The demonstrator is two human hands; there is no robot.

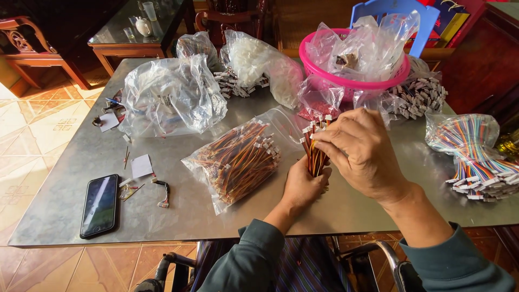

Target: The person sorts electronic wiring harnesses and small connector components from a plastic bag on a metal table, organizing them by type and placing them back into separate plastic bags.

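Observation:
My left hand point(304, 186) grips a bundle of short red, orange and black wires point(315, 157) upright above the metal table point(65, 189). White connectors point(314, 126) top the bundle. My right hand point(363, 151) is over the bundle's top, fingers pinching at the connectors. Just left of my hands lies a clear bag point(238, 159) stuffed with the same kind of wires, its mouth open toward the bundle.
A black phone point(100, 205) lies at the front left, with a small loose wire point(163, 193) and paper scraps nearby. Crumpled plastic bags point(170, 97) sit at the back. A pink basket point(351, 70) holds bags. Rainbow ribbon cables point(476, 157) lie at the right edge.

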